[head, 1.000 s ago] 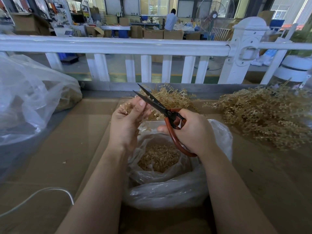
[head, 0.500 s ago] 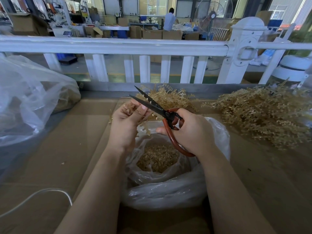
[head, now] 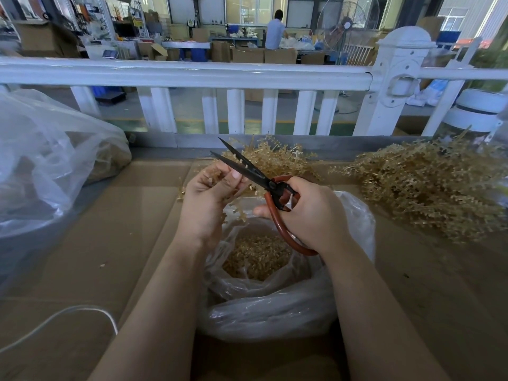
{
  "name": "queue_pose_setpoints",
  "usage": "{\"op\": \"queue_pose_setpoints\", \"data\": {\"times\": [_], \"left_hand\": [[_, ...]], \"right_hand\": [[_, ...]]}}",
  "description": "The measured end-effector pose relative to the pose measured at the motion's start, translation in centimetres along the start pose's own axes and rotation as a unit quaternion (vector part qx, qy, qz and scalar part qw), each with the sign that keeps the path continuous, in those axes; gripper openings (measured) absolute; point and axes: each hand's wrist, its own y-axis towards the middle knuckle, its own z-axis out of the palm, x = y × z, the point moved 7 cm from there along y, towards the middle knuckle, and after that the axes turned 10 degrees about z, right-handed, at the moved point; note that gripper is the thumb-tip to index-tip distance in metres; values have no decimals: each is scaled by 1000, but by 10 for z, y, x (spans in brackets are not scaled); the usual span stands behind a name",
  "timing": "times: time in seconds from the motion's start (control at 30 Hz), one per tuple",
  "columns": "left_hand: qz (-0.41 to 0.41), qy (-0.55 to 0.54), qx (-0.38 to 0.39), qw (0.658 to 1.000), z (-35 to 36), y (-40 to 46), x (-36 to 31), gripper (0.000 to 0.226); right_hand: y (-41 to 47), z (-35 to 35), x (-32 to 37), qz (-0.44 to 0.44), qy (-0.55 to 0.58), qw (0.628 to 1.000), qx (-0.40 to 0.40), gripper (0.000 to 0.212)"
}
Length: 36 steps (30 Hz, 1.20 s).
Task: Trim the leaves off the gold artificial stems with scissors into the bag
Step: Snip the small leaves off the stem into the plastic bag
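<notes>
I see my left hand [head: 204, 199] pinching a gold plastic leafy stem [head: 242, 209]; at 3 o'clock my right hand [head: 310, 213] grips red-handled black scissors [head: 247, 171], blades parted, above the clear plastic bag [head: 275, 306]

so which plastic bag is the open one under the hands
The clear bag between the forearms, mouth open with gold trimmings inside; the big bag lies off to the left.

Bright daylight, seemingly fisheye-warped edges
</notes>
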Motion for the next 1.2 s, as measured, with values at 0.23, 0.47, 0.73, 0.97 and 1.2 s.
{"op": "queue_pose_setpoints", "data": {"times": [0.23,0.47,0.73,0.97,1.2], "left_hand": [[-2,25,-10,1000,-5,0,3,9],[-2,52,24,998,-1,-3,6,12],[15,50,38,998,3,-2,3,6],[34,59,20,997,0,-2,1,6],[17,44,29,998,0,-2,3,4]], "right_hand": [[0,0,-2,9,-2,1000,1,68],[-1,-2,1,-3,-4,1000,-9,65],[-2,-5,2,3,16,1000,-5,60],[0,-4,0,14,14,1000,3,56],[0,-2,-1,16,1,1000,4,62]]}}
